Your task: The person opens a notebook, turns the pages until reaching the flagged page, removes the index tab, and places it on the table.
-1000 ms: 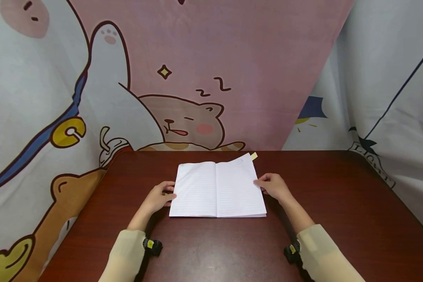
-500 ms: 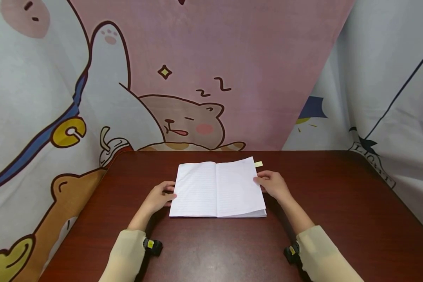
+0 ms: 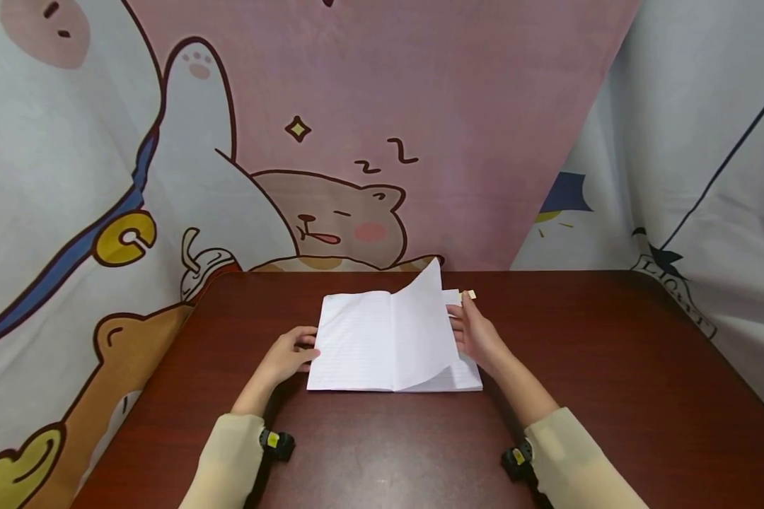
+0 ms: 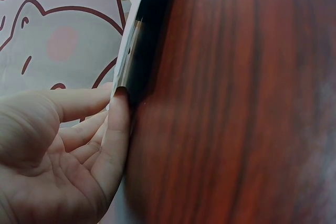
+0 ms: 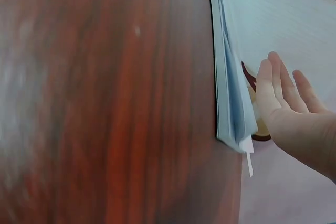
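An open notebook point(image 3: 355, 346) with white lined pages lies on the table, its spine in the middle. My left hand point(image 3: 284, 355) pinches its left edge; the left wrist view shows the thumb and fingers on either side of that edge. On the right half, one page point(image 3: 423, 332) stands partly raised, its upper corner pointing up. Beside and partly behind this page is my right hand point(image 3: 479, 336), fingers extended. The right wrist view has those fingers point(image 5: 278, 80) straight and apart, pinching nothing. A small pale yellow tab point(image 3: 472, 294) sticks out at the notebook's upper right.
The dark red-brown wooden table point(image 3: 395, 452) carries the notebook near its far side. Behind and at the sides hangs a cloth point(image 3: 471, 127) with cartoon animals. A small black device point(image 3: 277, 444) is strapped at the left wrist and another point(image 3: 517, 459) at the right.
The right-hand page has risen and curved leftward, uncovering part of the page beneath. My right hand has let go of the edge, straightened its fingers and shifted slightly left. My left hand stays put.
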`<state>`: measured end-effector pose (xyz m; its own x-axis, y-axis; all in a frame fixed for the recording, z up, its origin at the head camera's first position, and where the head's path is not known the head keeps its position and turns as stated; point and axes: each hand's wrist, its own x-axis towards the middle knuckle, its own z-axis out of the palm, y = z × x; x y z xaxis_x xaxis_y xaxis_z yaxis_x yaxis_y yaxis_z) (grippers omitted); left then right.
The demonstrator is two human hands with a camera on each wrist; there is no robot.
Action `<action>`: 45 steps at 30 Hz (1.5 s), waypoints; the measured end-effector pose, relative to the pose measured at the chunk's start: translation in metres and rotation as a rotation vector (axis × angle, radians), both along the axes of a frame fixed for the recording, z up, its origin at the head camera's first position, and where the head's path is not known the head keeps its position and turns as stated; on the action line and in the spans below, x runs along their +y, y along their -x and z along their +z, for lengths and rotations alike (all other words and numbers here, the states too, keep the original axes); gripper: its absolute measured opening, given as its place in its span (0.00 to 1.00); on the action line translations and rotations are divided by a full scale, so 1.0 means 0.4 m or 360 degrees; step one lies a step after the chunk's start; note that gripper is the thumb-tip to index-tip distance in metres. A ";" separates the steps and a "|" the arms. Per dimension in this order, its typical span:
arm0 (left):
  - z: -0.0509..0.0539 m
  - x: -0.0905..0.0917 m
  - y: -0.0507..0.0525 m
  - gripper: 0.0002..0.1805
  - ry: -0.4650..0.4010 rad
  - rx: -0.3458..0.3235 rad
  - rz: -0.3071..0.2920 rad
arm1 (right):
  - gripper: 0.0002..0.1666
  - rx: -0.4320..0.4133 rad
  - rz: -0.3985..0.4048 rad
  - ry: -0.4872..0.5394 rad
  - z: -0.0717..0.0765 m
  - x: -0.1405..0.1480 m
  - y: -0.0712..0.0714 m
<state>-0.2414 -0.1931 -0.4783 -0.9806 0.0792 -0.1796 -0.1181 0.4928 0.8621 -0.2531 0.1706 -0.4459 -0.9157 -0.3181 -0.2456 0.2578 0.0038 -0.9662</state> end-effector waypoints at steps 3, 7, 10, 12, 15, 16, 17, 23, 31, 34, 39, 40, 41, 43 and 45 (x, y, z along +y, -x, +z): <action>0.001 0.000 0.000 0.25 0.0002 0.0000 -0.0001 | 0.52 -0.0002 0.0022 -0.0001 -0.003 -0.016 0.001; 0.003 0.001 0.000 0.25 0.0007 -0.0001 0.0004 | 0.50 -0.0004 0.0020 -0.0021 -0.008 -0.040 0.001; 0.004 0.002 0.000 0.25 0.0007 -0.0001 0.0007 | 0.48 0.0003 0.0018 -0.0045 -0.010 -0.055 -0.001; 0.004 0.002 -0.001 0.25 0.0009 -0.0002 0.0005 | 0.46 0.0005 0.0007 -0.0061 -0.011 -0.064 -0.001; 0.006 0.003 -0.003 0.25 0.0009 0.0002 0.0007 | 0.43 0.0028 0.0027 -0.0074 -0.015 -0.072 -0.001; 0.006 0.003 -0.003 0.25 0.0009 0.0004 0.0008 | 0.42 0.0021 0.0012 -0.0085 -0.016 -0.075 -0.001; 0.007 0.004 -0.003 0.25 0.0007 0.0008 0.0007 | 0.42 0.0024 0.0010 -0.0089 -0.017 -0.077 -0.001; 0.007 0.004 -0.003 0.24 -0.0005 0.0010 0.0010 | 0.39 0.0042 0.0026 -0.0088 -0.017 -0.088 -0.004; 0.003 0.002 -0.001 0.24 -0.0002 0.0004 0.0014 | 0.37 0.0063 0.0019 -0.0101 -0.017 -0.102 -0.009; 0.004 0.002 -0.003 0.24 0.0002 0.0009 0.0013 | 0.37 0.0065 0.0033 -0.0077 -0.017 -0.107 -0.009; 0.005 0.003 -0.004 0.24 0.0005 0.0020 0.0012 | 0.36 0.0121 0.0140 -0.0068 -0.019 -0.112 -0.011; 0.005 0.003 -0.004 0.24 0.0009 0.0023 0.0011 | 0.35 0.0133 0.0163 -0.0070 -0.019 -0.112 -0.011; 0.005 0.002 -0.004 0.24 0.0011 0.0024 0.0011 | 0.35 0.0141 0.0181 -0.0065 -0.019 -0.114 -0.012; 0.004 0.002 -0.004 0.24 0.0009 0.0027 0.0011 | 0.35 0.0149 0.0202 -0.0061 -0.020 -0.117 -0.013; 0.002 0.001 -0.004 0.24 0.0009 0.0029 0.0010 | 0.34 0.0137 0.0199 -0.0062 -0.020 -0.121 -0.014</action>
<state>-0.2399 -0.1925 -0.4774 -0.9841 0.0719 -0.1624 -0.1059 0.4969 0.8613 -0.2477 0.1221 -0.4539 -0.8878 -0.4225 -0.1824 0.1694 0.0683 -0.9832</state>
